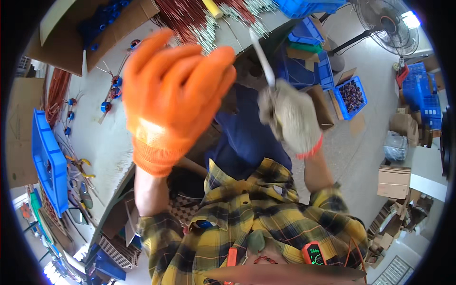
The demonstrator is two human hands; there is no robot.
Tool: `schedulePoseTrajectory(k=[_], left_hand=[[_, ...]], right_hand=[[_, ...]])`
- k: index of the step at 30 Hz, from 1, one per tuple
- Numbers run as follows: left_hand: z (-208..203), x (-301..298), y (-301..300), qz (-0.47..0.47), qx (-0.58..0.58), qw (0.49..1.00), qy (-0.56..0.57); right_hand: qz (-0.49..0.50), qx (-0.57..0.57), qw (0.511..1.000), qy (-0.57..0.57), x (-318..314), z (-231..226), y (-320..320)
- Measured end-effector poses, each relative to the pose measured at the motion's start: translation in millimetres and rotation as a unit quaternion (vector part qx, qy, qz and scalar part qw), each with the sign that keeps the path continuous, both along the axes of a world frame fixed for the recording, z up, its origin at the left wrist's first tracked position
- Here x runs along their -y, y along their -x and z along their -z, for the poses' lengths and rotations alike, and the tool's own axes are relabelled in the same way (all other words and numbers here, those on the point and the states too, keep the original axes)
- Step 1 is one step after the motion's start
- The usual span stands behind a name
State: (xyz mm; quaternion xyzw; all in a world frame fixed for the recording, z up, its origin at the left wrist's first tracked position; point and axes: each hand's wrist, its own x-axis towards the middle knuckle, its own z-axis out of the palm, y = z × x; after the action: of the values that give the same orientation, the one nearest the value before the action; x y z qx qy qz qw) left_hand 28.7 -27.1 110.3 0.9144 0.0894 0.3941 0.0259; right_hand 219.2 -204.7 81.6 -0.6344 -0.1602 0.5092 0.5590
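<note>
My left hand (171, 97), in an orange coated glove, is raised over the workbench (111, 137) with its fingers apart and a little bent. Its palm side is hidden and nothing shows in it. My right hand (293, 116), in a pale knit glove, is closed around a slender white stick-like tool (263, 59) that narrows to a tip pointing away from me. What the fist covers of the tool cannot be seen. Several small blue ring coils with wire leads, one a coil (106, 107), lie on the bench left of the orange glove.
Bundled red wires (190, 21) with silvery ends lie at the bench's far side. A cardboard box (121, 23) with blue rings stands far left, a blue tray (52, 164) nearer. Pliers (80, 164) lie beside it. On the floor to the right are a parts-filled blue crate (363, 90) and a fan (387, 23).
</note>
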Motion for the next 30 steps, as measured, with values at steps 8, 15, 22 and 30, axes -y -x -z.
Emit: schedulePoseTrajectory(k=[8,15,22,30], left_hand=[[25.5,-31.4,-11.5,0.046,0.094,0.925,0.365],[35.1,-28.5,-7.9,0.023,0.07,0.851,0.521],[44.3,-24.8,-9.6,-0.015,0.101,0.904,0.415],[41.8,70.7,-34.2,0.174,-0.009,0.981,0.079]], right_hand=[[-0.127,0.537,0.834,-0.02,35.2,36.4,38.9],[-0.182,0.294,0.927,-0.144,4.8,37.1,35.6],[-0.173,0.0,0.969,-0.175,21.8,60.1,19.5],[-0.207,0.022,0.963,-0.172,27.3,61.6,28.0]])
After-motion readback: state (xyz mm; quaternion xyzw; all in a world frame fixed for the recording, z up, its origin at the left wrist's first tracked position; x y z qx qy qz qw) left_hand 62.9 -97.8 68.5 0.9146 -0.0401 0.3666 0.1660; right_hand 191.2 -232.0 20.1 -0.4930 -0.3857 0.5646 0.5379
